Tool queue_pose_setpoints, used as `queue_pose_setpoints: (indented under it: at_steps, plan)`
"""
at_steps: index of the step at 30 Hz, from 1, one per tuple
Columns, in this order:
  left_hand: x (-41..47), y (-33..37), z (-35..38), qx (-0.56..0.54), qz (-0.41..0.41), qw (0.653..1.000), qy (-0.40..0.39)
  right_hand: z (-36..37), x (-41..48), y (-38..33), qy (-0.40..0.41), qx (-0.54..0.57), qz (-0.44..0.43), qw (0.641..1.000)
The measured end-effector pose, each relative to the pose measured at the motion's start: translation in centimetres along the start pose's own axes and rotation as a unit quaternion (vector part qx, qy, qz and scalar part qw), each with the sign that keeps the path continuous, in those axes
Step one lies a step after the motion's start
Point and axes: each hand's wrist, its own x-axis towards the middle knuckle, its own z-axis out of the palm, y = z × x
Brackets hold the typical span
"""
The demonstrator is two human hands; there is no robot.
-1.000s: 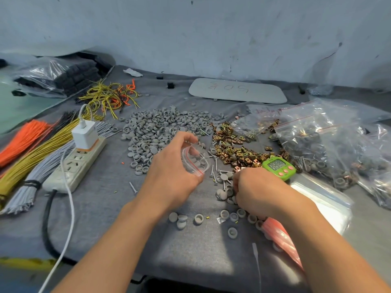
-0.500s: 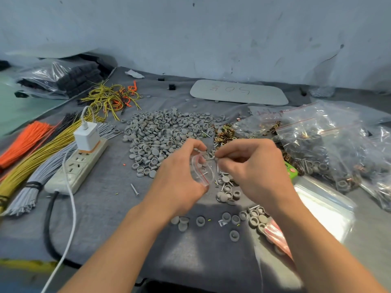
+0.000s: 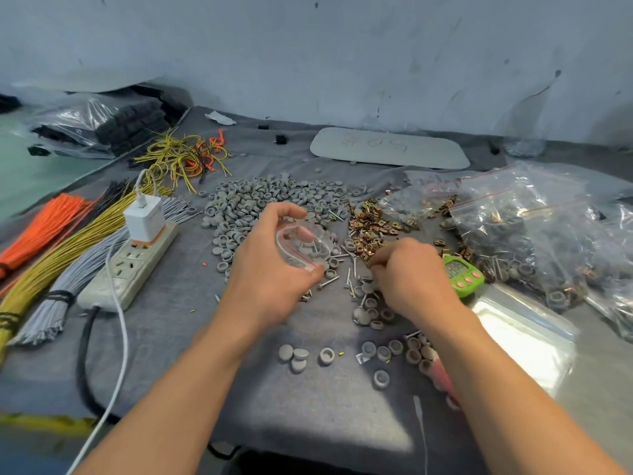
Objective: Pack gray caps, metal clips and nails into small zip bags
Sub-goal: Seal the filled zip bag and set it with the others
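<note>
Gray caps (image 3: 298, 358), roughly ten, lie loose on the grey cloth-covered table (image 3: 308, 416) near its front edge. Beyond them the left hand (image 3: 270, 272) curls thumb and fingers round one small zip bag (image 3: 303, 246), holding its mouth open. The right hand (image 3: 411, 272), knuckles up, pinches at the metal clips (image 3: 370, 224). Nails (image 3: 329, 282) lie scattered between the hands. Farther back sits one large cap heap (image 3: 260, 204), then a scuffed pale wall (image 3: 342, 46).

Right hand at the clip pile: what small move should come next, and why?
Probably lift the right hand across to the zip bag and drop metal clips in: its fingers seem to pinch some at the pile's edge, while the left hand holds the bag's mouth open beside it.
</note>
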Motion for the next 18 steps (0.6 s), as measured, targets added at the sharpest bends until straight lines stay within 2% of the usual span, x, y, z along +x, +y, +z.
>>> queue_pose_setpoints:
  at_steps: [4, 13, 16, 18]
  plan:
    - [-0.1, -0.2, -0.3, 0.007, 0.002, 1.0, 0.007, 0.5, 0.4, -0.8, -0.027, -0.12, -0.063, 0.99]
    - [-0.3, -0.6, -0.6, 0.04, 0.007, 0.999, -0.014, 0.1, 0.0, -1.5, -0.123, -0.165, -0.052, 0.977]
    - [-0.4, -0.6, -0.7, 0.047, 0.004, 0.999, -0.021, 0.0, -0.4, -1.7, -0.113, -0.187, -0.065, 0.974]
    - [-0.4, -0.6, -0.5, 0.057, 0.003, 0.998, -0.03, 0.0, -0.7, -1.6, -0.064, -0.143, -0.043, 0.987]
